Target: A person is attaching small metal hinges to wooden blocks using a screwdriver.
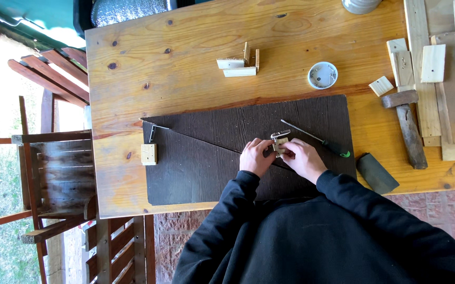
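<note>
My left hand [256, 156] and my right hand [302, 159] meet over a dark brown board [196, 158] on the wooden table [185, 68]. Between their fingertips they pinch a small pale wood block [280, 146] with a shiny metal bracket [279, 135] on its far side. A screwdriver with a green and black handle [319, 140] lies on the board just beyond my right hand. At the board's left edge sits another small wood block [148, 154] with a metal bracket [154, 130] by it.
A hammer [407, 126] and a dark sanding block [377, 172] lie to the right. A round white dish of screws [322, 75], a small assembly of wood pieces [239, 63] and loose wood offcuts [432, 63] sit farther back. A wooden chair [54, 168] stands left of the table.
</note>
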